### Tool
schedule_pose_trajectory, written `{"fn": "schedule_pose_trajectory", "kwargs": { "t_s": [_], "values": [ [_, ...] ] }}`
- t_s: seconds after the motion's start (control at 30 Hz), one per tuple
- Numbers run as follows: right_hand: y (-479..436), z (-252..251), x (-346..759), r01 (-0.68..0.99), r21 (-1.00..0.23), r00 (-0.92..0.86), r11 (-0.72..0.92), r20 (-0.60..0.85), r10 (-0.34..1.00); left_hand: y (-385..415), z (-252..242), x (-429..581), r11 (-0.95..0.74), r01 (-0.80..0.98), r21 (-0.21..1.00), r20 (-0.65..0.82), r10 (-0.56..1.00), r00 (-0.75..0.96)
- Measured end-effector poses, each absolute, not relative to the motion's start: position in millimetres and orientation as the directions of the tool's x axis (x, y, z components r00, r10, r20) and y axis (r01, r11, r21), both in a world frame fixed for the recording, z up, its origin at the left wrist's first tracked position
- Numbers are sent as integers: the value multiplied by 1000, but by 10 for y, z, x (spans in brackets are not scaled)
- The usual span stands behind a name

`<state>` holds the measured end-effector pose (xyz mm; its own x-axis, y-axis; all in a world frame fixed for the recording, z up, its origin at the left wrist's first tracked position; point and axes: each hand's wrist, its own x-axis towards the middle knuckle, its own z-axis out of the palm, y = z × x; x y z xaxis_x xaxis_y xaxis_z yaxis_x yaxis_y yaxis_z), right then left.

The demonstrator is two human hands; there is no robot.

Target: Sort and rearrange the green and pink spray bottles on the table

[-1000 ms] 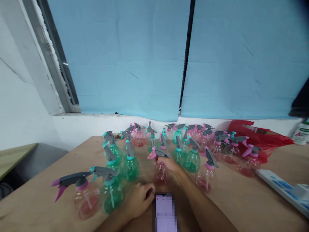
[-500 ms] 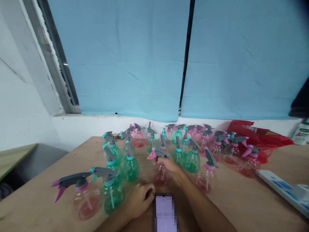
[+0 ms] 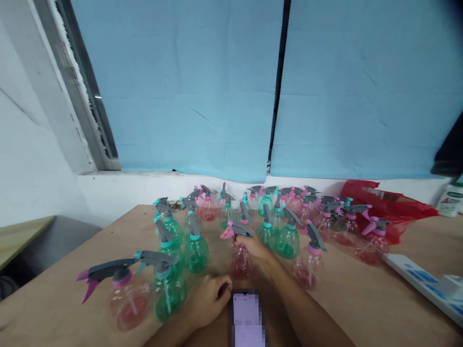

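My right hand (image 3: 256, 246) is wrapped around the neck of a pink spray bottle (image 3: 242, 265) that stands upright on the table, its grey-and-pink trigger head pointing left. A little red liquid shows in its bottom. Loosely curled, my left hand (image 3: 210, 300) rests on the table with nothing visible in its fingers. A phone (image 3: 248, 318) with a lit, partly blurred screen lies beside it. Left of that hand stand a green spray bottle (image 3: 169, 294) and a pink one (image 3: 129, 303). Another green spray bottle (image 3: 196, 253) is just behind.
Several more green and pink spray bottles (image 3: 287, 238) stand across the back and right of the wooden table (image 3: 79, 294). At the right are a red plastic bag (image 3: 394, 207), a white power strip (image 3: 423, 279) and a white bottle (image 3: 450, 200). Blue curtains (image 3: 188, 86) hang behind.
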<state>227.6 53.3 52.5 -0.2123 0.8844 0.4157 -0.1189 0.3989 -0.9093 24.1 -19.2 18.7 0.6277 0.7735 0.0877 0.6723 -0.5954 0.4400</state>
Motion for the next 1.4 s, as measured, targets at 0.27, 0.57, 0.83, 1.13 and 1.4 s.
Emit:
{"fn": "schedule_pose_trajectory", "kwargs": {
  "t_s": [0.27, 0.57, 0.83, 1.13, 1.4],
  "values": [
    [553, 388, 2206, -152, -914, -96, 377, 393, 915, -194, 183, 241, -608, 667, 430, 105, 768, 632],
    [460, 282, 2012, -87, -865, -109, 494, 501, 858, -210, 189, 229, -597, 684, 419, 108, 781, 615],
    [504, 167, 1910, 331, -747, -20, 577, 605, 796, -223, 197, 234, -583, 708, 400, 99, 795, 598],
    [421, 118, 1938, 573, -563, -214, 596, 599, 771, -159, 150, 235, -455, 815, 359, 48, 881, 471],
    [521, 44, 1825, 677, -547, -28, 492, 649, 761, -149, 144, 238, -464, 823, 329, 23, 875, 484]
  ]
}}
